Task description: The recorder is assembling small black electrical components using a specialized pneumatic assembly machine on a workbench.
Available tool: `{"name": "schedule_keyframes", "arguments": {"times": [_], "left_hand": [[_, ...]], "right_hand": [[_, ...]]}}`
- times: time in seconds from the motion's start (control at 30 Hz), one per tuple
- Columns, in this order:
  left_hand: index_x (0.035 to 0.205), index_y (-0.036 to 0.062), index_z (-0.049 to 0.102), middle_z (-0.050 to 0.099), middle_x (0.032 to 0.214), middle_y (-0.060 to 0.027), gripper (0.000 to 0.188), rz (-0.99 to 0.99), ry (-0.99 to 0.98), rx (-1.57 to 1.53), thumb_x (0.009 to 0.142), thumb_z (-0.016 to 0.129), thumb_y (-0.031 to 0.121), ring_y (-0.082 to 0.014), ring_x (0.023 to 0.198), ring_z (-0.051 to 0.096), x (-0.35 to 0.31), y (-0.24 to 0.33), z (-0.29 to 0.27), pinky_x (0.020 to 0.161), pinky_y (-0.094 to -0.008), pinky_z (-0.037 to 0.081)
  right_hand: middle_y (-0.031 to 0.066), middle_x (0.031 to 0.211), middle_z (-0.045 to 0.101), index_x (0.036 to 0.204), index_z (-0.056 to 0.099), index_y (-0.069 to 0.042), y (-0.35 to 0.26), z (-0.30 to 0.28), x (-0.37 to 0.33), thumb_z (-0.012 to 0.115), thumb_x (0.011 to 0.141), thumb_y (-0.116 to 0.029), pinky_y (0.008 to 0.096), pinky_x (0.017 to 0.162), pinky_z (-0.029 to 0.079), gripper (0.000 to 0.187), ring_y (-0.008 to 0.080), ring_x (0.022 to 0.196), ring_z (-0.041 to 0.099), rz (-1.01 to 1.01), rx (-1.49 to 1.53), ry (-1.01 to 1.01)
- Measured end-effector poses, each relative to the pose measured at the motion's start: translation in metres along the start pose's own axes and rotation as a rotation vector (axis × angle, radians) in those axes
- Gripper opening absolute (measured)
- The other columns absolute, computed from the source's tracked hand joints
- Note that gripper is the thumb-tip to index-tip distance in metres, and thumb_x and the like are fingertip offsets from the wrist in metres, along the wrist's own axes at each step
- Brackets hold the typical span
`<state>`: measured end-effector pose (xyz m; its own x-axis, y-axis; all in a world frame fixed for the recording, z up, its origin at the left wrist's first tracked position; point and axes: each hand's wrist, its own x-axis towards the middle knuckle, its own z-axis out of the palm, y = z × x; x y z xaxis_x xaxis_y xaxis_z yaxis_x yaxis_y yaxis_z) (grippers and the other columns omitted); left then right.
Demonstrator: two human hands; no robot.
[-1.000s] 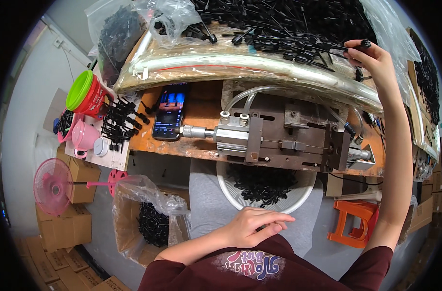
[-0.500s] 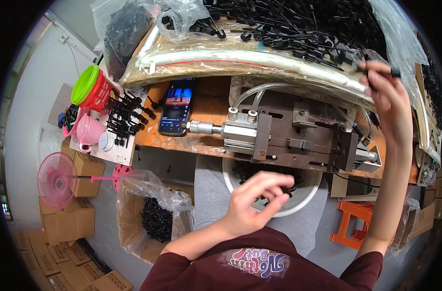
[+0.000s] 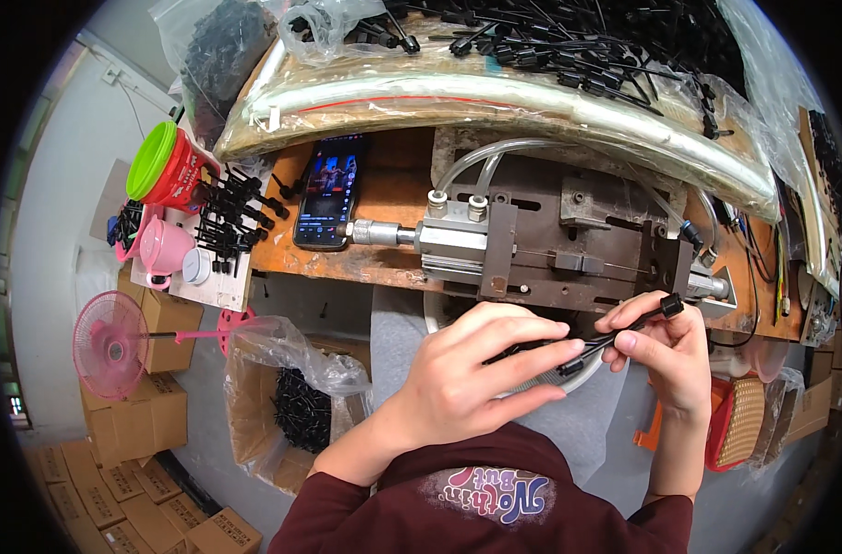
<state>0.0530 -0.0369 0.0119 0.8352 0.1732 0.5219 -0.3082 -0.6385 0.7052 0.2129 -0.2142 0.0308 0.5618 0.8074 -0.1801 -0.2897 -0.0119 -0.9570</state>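
Note:
My right hand pinches a thin black rod-like part with a knobbed end between thumb and fingers, in front of the metal fixture. The rod slants down and left toward my left hand. That hand's fingers are stretched and apart, their tips beside the part's lower end; whether they touch it is unclear. Below both hands, the white basin on my lap is mostly hidden. The fixture has a silver cylinder at its left and a small clamp block in its middle.
Black parts are heaped behind a plastic-wrapped ledge. A phone lies left of the fixture. Further left are a red bucket, a pink cup and a pink fan. A lined carton stands below.
My right hand has come down from the parts heap to the front of the fixture, bringing a black part. My left hand has straightened its fingers and moved slightly toward it.

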Motion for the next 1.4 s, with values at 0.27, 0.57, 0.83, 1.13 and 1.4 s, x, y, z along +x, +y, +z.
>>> {"name": "schedule_keyframes", "arguments": {"times": [0.27, 0.57, 0.83, 1.13, 1.4], "left_hand": [[0.107, -0.0018, 0.069, 0.070, 0.100, -0.0152, 0.042, -0.185, -0.016, -0.417, 0.067, 0.080, -0.001, -0.0238, 0.086, 0.070, -0.003, 0.001, 0.004, 0.075, -0.0333, 0.056], [0.109, -0.0056, 0.066, 0.070, 0.091, -0.0157, 0.047, -0.324, -0.081, -0.600, 0.065, 0.082, -0.002, -0.0189, 0.078, 0.070, -0.004, 0.009, 0.006, 0.070, -0.0275, 0.056], [0.106, -0.0064, 0.068, 0.070, 0.090, -0.0165, 0.046, -0.320, -0.137, -0.753, 0.063, 0.082, -0.003, -0.0201, 0.076, 0.069, -0.005, 0.005, 0.004, 0.068, -0.0277, 0.056], [0.094, 0.0033, 0.075, 0.067, 0.091, -0.0088, 0.033, -0.215, -0.060, -0.514, 0.062, 0.084, 0.002, -0.0177, 0.078, 0.065, -0.007, 0.001, 0.008, 0.066, -0.0263, 0.051], [0.093, 0.0003, 0.070, 0.064, 0.119, -0.0151, 0.024, 0.053, 0.079, 0.283, 0.070, 0.076, 0.005, -0.0183, 0.075, 0.067, 0.006, -0.021, 0.053, 0.063, -0.0268, 0.053]], "right_hand": [[0.0230, 0.094, 0.066, 0.093, 0.062, 0.006, 0.011, -0.003, -0.008, 0.064, 0.080, 0.008, 0.0259, 0.057, 0.057, 0.014, 0.0197, 0.069, 0.068, 0.029, 0.174, -0.039], [0.0241, 0.094, 0.065, 0.093, 0.060, 0.006, 0.013, -0.015, -0.013, 0.063, 0.080, 0.006, 0.0216, 0.049, 0.052, 0.013, 0.0165, 0.063, 0.066, -0.009, 0.282, -0.055], [0.0216, 0.086, 0.062, 0.086, 0.056, 0.005, 0.011, -0.019, -0.014, 0.063, 0.079, 0.002, 0.0204, 0.046, 0.050, 0.010, 0.0147, 0.055, 0.061, -0.111, 0.312, 0.013], [0.0136, 0.093, 0.056, 0.098, 0.053, 0.001, 0.018, -0.040, -0.022, 0.059, 0.085, -0.001, 0.0175, 0.055, 0.045, 0.014, 0.0107, 0.062, 0.052, -0.294, 0.345, 0.225], [0.0152, 0.094, 0.058, 0.100, 0.057, 0.001, 0.026, -0.034, -0.026, 0.057, 0.087, 0.000, 0.0179, 0.054, 0.042, 0.013, 0.0106, 0.063, 0.052, -0.351, 0.238, 0.380]]}}
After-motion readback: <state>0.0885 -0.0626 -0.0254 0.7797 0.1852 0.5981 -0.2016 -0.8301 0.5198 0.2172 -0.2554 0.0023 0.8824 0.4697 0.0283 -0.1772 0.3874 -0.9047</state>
